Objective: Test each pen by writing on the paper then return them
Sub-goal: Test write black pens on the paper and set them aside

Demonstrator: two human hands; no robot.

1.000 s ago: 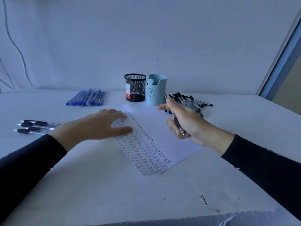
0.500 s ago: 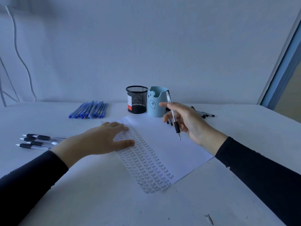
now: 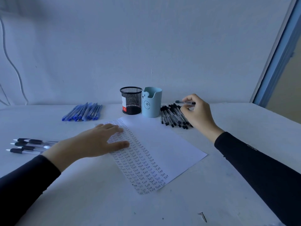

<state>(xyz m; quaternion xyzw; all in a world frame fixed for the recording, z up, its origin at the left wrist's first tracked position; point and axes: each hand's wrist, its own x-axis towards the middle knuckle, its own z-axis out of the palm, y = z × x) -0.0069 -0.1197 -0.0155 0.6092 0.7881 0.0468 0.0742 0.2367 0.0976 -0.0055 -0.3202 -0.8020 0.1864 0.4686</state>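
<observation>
Left hand (image 3: 91, 144) lies flat on the near-left part of the paper (image 3: 162, 141), fingers straight and close together, thumb spread apart, over the written rows. Right hand (image 3: 199, 115) is far right, its fingertips pinching one pen (image 3: 179, 102), held roughly level just above the pile of black pens (image 3: 172, 116). The pile lies on the table (image 3: 97, 201), right of the light blue cup (image 3: 152, 103) and the mesh cup (image 3: 131, 100).

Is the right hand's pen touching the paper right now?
No, the right hand holds the pen over the black pen pile, off the paper.
</observation>
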